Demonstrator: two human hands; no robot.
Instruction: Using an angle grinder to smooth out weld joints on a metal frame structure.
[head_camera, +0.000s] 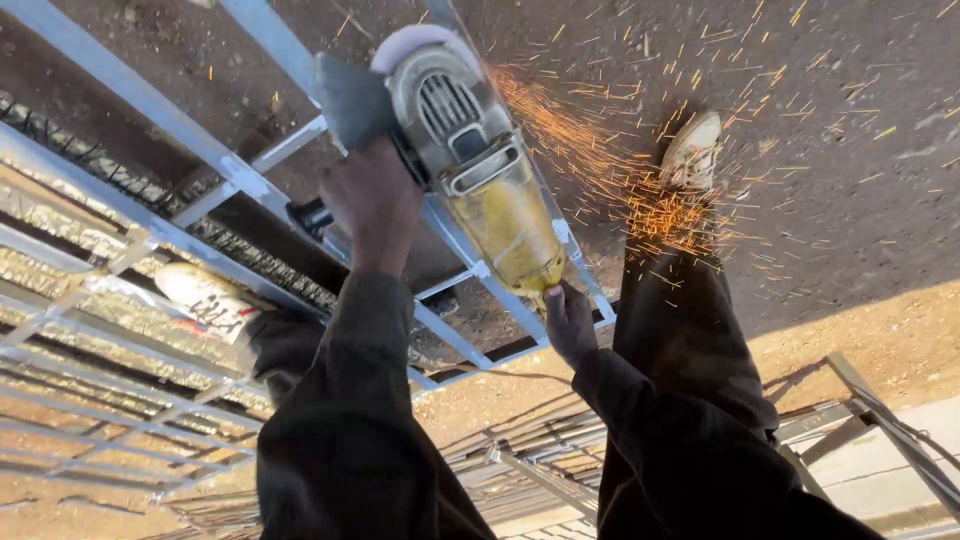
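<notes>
Both hands, left hand (372, 200) and right hand (568, 322), grip pressed around yellow angle grinder (480, 170) sparking on metal frame (150, 110).

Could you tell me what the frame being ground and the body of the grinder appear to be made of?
The frame looks like steel square tubing with a pale grey, primed or bare finish; orange sparks flying from the cut support that. The grinder has a yellow body, probably plastic, scuffed and dusty, with a grey metal-looking gear head. Left hand grips its side handle, right hand its rear end.

Under the left hand (372, 200), a grinder (470, 150) with worn yellow plastic body and dull grey metal head. Beneath it, a smooth pale-painted metal frame (150, 100). Rough, matt dirt ground (850, 200) beyond.
</notes>
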